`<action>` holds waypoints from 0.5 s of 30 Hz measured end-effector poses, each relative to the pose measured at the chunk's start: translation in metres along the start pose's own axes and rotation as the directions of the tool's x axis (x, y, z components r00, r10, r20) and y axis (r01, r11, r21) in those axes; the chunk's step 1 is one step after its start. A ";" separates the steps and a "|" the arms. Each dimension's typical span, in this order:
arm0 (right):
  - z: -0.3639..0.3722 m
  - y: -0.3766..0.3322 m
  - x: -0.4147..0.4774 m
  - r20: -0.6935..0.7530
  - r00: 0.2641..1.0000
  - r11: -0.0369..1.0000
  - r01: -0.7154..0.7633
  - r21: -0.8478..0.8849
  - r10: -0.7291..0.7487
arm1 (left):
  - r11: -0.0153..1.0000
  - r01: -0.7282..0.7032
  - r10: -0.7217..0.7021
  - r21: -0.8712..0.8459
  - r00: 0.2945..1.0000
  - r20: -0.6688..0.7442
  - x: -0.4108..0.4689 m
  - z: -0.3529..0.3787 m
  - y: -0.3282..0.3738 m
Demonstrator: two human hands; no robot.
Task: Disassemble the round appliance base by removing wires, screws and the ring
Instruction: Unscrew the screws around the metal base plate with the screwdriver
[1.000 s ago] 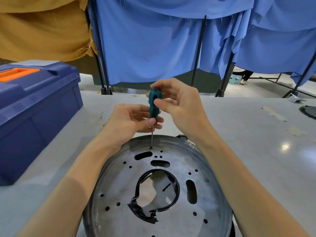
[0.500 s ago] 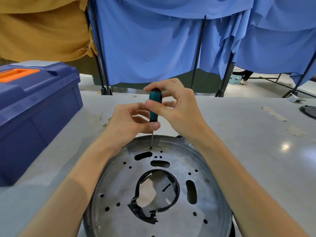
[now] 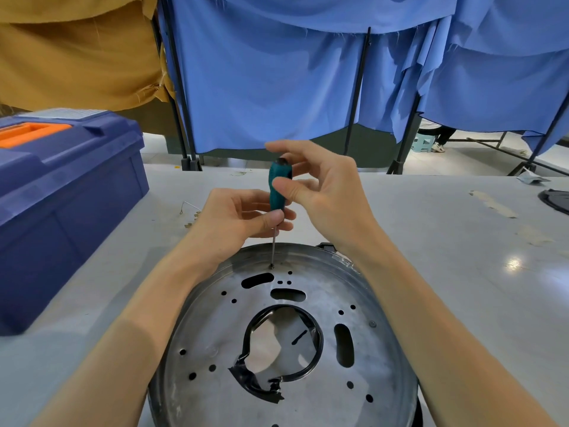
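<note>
- Round appliance base (image 3: 215, 349): a shallow metal disc, lying flat on the table (image 3: 446, 272) directly below both hands. Its face is pierced with small round holes and oblong slots.
- Ring (image 3: 317, 343): black, seated around the base's central opening, nearer the wearer than the grip. It appears torn or ragged at its lower left edge and is not yet lifted out.
- Screwdriver (image 3: 277, 189): teal handle, thin steel shaft, held near upright. The tip sits on a screw (image 3: 271, 266) at the far rim of the base, straight below the grip.
- Left hand (image 3: 228, 223): thumb and fingers pinch the bottom of the handle where the shaft begins. Judged purpose: to steady the tool and keep the tip centred in the screw head.
- Right hand (image 3: 320, 186): above the left grip, thumb pad against the side of the handle, other fingers spread loosely around the top. This reads as a light twirling hold, mid-reset between turns, rather than a firm clasp.
- Second screw (image 3: 373, 323): seen on the base's right side, below and right of the grip.
- Loose items (image 3: 191, 215): a thin wire and small brass-coloured pieces on the table left of the grip, probably set aside clear of the work.
- Toolbox (image 3: 67, 192): blue with orange handle, lid down, far left of the grip.
- Step in hand, as judged: backing out the far-rim screw.
</note>
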State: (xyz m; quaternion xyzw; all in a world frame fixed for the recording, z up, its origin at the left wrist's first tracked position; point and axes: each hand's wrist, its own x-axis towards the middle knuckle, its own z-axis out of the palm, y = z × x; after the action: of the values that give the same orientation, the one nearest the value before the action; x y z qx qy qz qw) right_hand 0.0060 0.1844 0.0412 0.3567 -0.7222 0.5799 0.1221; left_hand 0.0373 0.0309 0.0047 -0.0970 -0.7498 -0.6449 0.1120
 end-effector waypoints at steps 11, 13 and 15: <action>0.001 0.000 0.000 -0.016 1.000 1.000 -0.003 0.002 0.003 | 1.000 0.010 -0.010 -0.019 1.000 0.013 -0.001 -0.001 0.001; 0.000 0.001 0.001 -0.021 1.000 0.999 -0.016 0.052 0.017 | 0.999 0.018 -0.017 -0.036 1.000 0.013 0.000 -0.001 0.000; 0.001 0.000 0.000 -0.001 1.000 0.997 -0.014 0.072 0.014 | 1.000 0.007 -0.007 -0.007 1.000 -0.017 0.001 0.000 0.000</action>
State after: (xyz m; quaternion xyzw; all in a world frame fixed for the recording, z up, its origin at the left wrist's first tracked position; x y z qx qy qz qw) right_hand 0.0062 0.1833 0.0407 0.3553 -0.7033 0.6065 0.1058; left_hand 0.0369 0.0308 0.0052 -0.0893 -0.7470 -0.6485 0.1158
